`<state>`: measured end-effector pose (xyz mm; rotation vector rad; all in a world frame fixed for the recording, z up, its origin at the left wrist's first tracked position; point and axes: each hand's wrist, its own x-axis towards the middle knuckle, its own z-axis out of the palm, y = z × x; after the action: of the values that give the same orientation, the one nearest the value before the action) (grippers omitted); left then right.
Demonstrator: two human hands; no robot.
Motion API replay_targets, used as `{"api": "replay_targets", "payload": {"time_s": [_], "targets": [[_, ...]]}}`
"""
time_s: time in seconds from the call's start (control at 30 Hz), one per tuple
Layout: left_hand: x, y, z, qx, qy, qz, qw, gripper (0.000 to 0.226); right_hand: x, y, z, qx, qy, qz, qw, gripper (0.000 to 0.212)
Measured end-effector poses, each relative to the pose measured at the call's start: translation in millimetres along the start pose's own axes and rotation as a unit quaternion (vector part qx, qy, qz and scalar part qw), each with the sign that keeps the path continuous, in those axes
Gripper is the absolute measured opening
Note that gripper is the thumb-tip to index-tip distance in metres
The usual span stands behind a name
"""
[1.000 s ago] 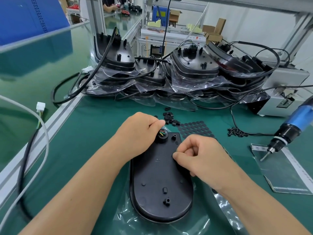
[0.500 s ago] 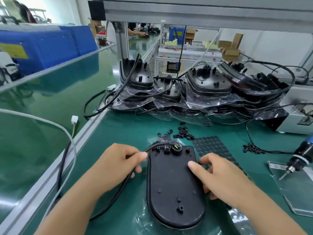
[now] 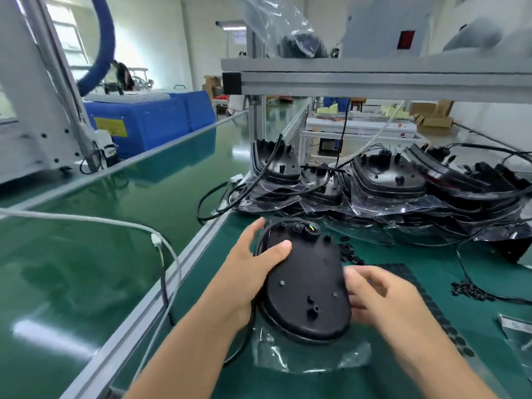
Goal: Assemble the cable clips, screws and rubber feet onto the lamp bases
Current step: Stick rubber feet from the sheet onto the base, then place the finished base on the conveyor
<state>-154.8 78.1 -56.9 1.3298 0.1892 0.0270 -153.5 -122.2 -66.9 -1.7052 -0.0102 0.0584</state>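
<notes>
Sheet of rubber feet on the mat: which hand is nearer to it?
Right. The right hand lies at the sheet of rubber feet, over its near edge; the left hand grips the lamp base on its far side.
</notes>
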Motion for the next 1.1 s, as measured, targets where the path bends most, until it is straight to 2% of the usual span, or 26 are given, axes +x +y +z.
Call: {"api": "replay_targets", "payload": {"time_s": [0.07, 0.1, 0.17, 0.2, 0.23, 0.3, 0.33, 0.4, 0.47, 0.53, 0.57, 0.67, 0.77, 0.8, 0.9, 1.0, 1.07, 1.1], "targets": [[5.1, 17.5, -6.5, -0.016, 0.046, 0.056, 0.997, 0.055, -4.3, -0.3, 5.9, 0.035, 0.018, -0.006, 0.999, 0.017], [6.5, 26.7, -10.0, -0.032, 0.065, 0.081, 0.994, 0.052, -8.2, 2.5, 11.7, 0.05, -0.004, 0.011, 0.999, 0.019], [11.0, 41.8, -18.3, -0.063, 0.096, 0.127, 0.985, 0.045, -22.0, 6.1, 33.9, 0.054, -0.161, 0.051, 0.984, 0.015], [12.2, 48.5, -21.6, -0.072, 0.107, 0.142, 0.981, 0.049, -30.6, 4.9, 48.5, 0.054, -0.265, 0.067, 0.96, 0.017], [12.2, 54.0, -23.7, -0.073, 0.114, 0.15, 0.979, 0.051, -37.9, 5.6, 66.6, 0.074, -0.344, 0.09, 0.932, 0.029], [12.7, 60.2, -27.3, -0.072, 0.122, 0.153, 0.978, 0.053, -43.2, 8.6, 102.8, 0.129, -0.421, 0.137, 0.887, 0.048], [11.8, 61.2, -29.5, -0.08, 0.124, 0.152, 0.977, 0.055, -45.9, 8.1, 117.8, 0.13, -0.439, 0.135, 0.879, 0.045], [8.4, 60.4, -35.8, -0.094, 0.127, 0.149, 0.976, 0.054, -45.4, 5.4, 134.6, 0.137, -0.441, 0.137, 0.876, 0.025], [4.7, 57.4, -45.8, -0.096, 0.135, 0.153, 0.974, 0.051, -39.3, 6.1, 138.6, 0.225, -0.406, 0.216, 0.859, 0.016], [0.9, 55.4, -56.3, -0.09, 0.146, 0.162, 0.972, 0.05, -33.0, 6.9, 137.7, 0.325, -0.309, 0.276, 0.85, 0.026], [-1.2, 54.5, -61.3, -0.089, 0.152, 0.164, 0.971, 0.05, -30.4, 6.6, 137.0, 0.346, -0.252, 0.271, 0.862, 0.029], [-5.8, 48.5, -74.3, -0.07, 0.185, 0.171, 0.965, 0.051, -21.4, 2.7, 135.1, 0.3, -0.143, 0.187, 0.925, 0.031], [-11.0, 39.1, -87.4, -0.019, 0.245, 0.192, 0.95, 0.057, -10.7, -5.4, 137.8, 0.149, -0.088, 0.036, 0.984, 0.041], [-11.8, 36.6, -93.0, -0.02, 0.263, 0.191, 0.945, 0.058, -10.7, -8.5, 140.5, 0.088, -0.069, -0.031, 0.993, 0.042], [-17.2, 32.8, -113.4, -0.073, 0.327, 0.172, 0.926, 0.061, -19.9, -11.4, 152.2, -0.029, -0.019, -0.229, 0.973, 0.046], [-28.0, 26.6, -131.9, -0.049, 0.372, 0.158, 0.914, 0.068, -29.2, -16.6, 169.3, -0.117, -0.006, -0.418, 0.901, 0.043], [-39.7, 22.8, -139.1, -0.044, 0.381, 0.154, 0.911, 0.079, -32.7, -23.2, 179.9, -0.123, -0.035, -0.476, 0.87, 0.04], [-46.6, 22.7, -141.3, -0.045, 0.384, 0.153, 0.91, 0.092, -33.3, -26.1, 184.1, -0.117, -0.054, -0.492, 0.861, 0.039]]}}
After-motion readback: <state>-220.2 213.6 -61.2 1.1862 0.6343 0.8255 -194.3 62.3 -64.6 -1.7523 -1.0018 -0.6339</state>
